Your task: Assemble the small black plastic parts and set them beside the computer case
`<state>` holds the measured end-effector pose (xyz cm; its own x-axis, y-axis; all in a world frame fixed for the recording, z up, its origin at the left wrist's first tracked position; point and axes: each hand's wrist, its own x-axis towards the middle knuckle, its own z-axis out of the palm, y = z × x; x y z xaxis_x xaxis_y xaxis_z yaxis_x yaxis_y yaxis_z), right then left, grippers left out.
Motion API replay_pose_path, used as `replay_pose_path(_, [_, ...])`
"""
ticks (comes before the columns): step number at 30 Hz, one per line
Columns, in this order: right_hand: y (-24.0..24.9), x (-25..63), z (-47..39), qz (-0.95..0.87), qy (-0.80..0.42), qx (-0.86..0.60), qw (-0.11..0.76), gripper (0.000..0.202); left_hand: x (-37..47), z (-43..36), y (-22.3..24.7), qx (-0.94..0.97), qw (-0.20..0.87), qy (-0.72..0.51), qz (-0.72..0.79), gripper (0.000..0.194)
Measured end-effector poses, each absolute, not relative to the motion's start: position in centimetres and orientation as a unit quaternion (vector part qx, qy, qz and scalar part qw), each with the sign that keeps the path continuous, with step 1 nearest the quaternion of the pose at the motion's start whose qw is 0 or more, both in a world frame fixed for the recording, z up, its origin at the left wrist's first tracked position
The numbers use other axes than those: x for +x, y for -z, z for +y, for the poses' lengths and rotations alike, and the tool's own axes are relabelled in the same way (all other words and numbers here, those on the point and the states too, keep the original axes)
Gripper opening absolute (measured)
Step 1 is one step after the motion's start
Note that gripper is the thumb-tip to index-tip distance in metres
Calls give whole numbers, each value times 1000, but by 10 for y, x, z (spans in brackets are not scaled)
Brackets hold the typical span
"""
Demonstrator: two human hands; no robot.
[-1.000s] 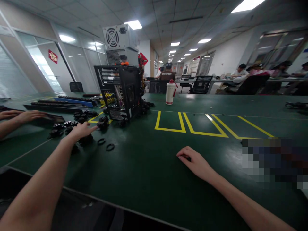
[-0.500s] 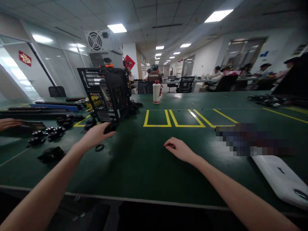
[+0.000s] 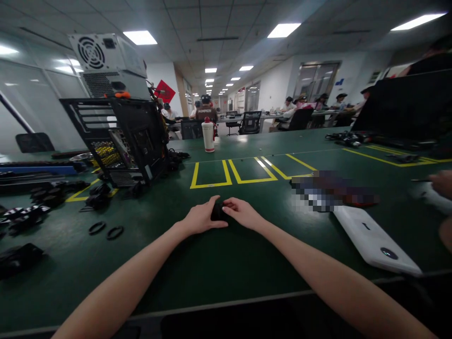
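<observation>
Near the middle of the green table, a small black object (image 3: pixel 217 212) sits between my two hands. My left hand (image 3: pixel 201 217) holds it between thumb and fingers from the left side. My right hand (image 3: pixel 243 213) touches it from the right with bent, pinched fingers. What exactly the object is stays unclear, as the fingers cover part of it. To the left of my left hand lie two black rings (image 3: pixel 115 232) on the tabletop.
An open black computer case (image 3: pixel 141 141) with metal power supplies (image 3: pixel 106 61) on top stands at left. Black parts (image 3: pixel 21 259) lie left. Behind is a white cup (image 3: pixel 208 136); right, a white device (image 3: pixel 374 240) and another person's hand (image 3: pixel 443 183).
My left hand has moved right from beside the computer case to the middle, with a black object. My right hand now meets it. The view has turned right.
</observation>
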<state>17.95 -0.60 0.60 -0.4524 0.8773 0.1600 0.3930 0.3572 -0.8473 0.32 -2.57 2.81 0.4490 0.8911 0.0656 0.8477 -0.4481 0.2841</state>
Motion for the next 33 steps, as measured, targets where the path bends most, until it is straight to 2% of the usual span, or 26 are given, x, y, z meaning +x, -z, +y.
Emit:
replay_pose_path(7, [-4, 179, -2, -749, -409, -417, 315, 26, -3, -19, -26, 857, 101, -88, 497, 76])
replay_pose_path(16, [-6, 178, -1, -765, -413, -389, 304, 26, 3, -17, -19, 833, 86, -87, 540, 79])
replay_pose_path(24, [-17, 178, -12, -841, -240, -360, 325, 24, 8, -18, -22, 813, 102, -86, 567, 70])
replay_pose_path(29, [-14, 176, -8, -791, -319, -400, 335, 40, 10, -20, -21, 806, 86, -77, 580, 74])
replay_pose_path(33, [-9, 176, -2, -783, -341, -426, 298, 29, 9, -20, -18, 810, 78, -82, 575, 72])
